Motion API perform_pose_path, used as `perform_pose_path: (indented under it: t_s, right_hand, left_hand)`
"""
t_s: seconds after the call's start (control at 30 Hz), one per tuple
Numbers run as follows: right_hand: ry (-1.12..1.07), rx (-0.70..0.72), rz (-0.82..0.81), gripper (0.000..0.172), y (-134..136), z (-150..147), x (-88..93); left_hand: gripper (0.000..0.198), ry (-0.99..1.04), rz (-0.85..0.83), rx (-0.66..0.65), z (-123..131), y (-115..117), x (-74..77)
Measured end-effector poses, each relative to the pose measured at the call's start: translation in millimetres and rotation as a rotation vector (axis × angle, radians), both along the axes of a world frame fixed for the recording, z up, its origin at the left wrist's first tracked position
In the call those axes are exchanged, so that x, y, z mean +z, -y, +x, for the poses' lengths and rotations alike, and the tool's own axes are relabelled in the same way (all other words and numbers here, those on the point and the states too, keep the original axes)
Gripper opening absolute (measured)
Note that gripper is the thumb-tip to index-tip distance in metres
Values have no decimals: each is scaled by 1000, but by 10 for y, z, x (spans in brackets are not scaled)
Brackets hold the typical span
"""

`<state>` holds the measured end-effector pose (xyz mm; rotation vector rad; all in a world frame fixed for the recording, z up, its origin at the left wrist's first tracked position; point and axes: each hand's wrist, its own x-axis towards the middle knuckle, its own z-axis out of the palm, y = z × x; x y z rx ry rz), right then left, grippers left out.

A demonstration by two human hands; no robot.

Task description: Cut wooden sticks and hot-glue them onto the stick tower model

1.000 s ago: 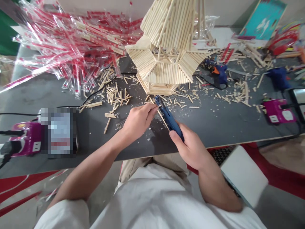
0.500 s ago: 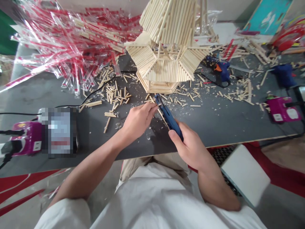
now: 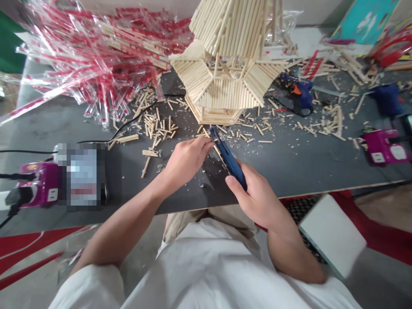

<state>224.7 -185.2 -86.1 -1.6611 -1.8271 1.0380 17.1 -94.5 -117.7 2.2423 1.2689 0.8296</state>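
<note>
1. Little has moved in the last second. Your two hands and the cutter hold almost the same spot in front of the model's base, and only the view has drifted a touch.
2. Your left hand [image 3: 186,159] is closed in a pinch, its fingertips [image 3: 208,143] holding a thin wooden stick [image 3: 219,155] right at the head of the tool.
3. Your right hand [image 3: 257,198] is wrapped shut around the handles of the blue cutter [image 3: 229,158], thumb along the near side. The tool points away from you and to the left.
4. The stick lies along the left side of the cutter, just over the dark table [image 3: 305,167]. You cannot tell whether the blades have closed on it.
5. The stick-built tower [image 3: 222,86] stands just beyond the cutter's tip, and short offcuts [image 3: 157,128] are scattered around its foot.
6. A pile of red-and-clear wrappers [image 3: 96,64] lies at far left. A blue glue gun [image 3: 301,93] lies to the right of the tower.
</note>
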Motion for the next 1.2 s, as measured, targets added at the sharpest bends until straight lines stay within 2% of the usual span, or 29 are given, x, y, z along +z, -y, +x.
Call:
perform_pose_path:
  t_s: [0.23, 0.5, 0.67, 1.03, 1.2]
  right_hand:
    - [28, 0, 27, 48, 10, -20, -6]
    - [87, -93, 40, 53, -10, -99, -63]
    - [162, -75, 31, 50, -51, -91, -41]
    - [263, -79, 211, 54, 0, -133, -181]
    - [307, -92, 235, 53, 3, -148, -214]
  left_hand:
    - [28, -6, -1, -4, 0, -3, -7]
    - [27, 5, 11, 6, 6, -7, -34]
    - [25, 32, -13, -2, 3, -25, -54]
    - [22, 68, 6, 24, 28, 10, -12]
    - [19, 83, 13, 50, 49, 13, -28]
